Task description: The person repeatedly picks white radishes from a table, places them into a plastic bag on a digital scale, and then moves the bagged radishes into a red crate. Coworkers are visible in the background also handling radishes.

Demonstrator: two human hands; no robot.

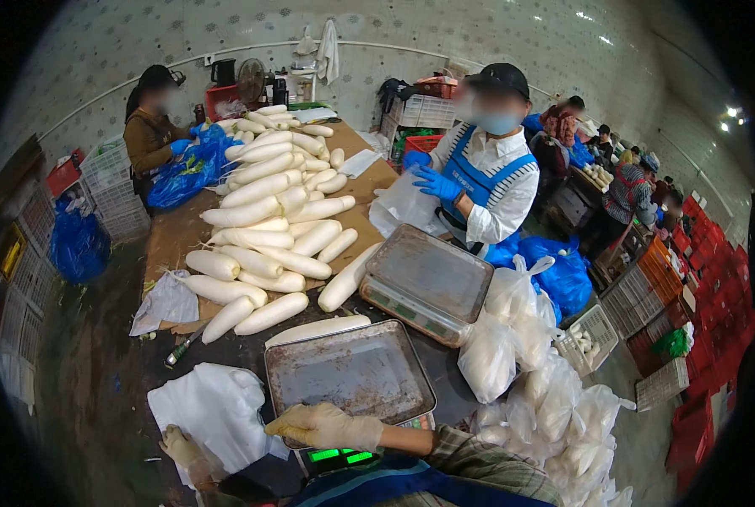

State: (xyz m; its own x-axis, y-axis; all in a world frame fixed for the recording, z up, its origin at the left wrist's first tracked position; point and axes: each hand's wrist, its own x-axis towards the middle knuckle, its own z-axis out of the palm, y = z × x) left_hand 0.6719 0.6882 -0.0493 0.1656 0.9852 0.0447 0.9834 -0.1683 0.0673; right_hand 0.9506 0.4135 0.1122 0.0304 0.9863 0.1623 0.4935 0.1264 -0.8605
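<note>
My left hand [184, 447], in a pale glove, rests at the left edge of a stack of white plastic bags [209, 405]. Whether its fingers grip a bag is unclear. In a similar glove, my right hand [327, 426] lies across the near rim of a stained metal weighing pan [352, 374]. Its fingers are together, with nothing visible in them. Below that pan, the scale's green display [339, 455] is lit. White radishes [263, 209] lie piled beyond, and one radish [317, 329] lies against the pan's far edge.
A second scale [431, 272] stands ahead right, beside filled plastic bags [517, 323]. A knife [184, 348] lies left of the radishes. Across the table, a blue-gloved person [498, 171] handles a clear bag [406, 203]; another person [152, 133] holds a blue bag [194, 168].
</note>
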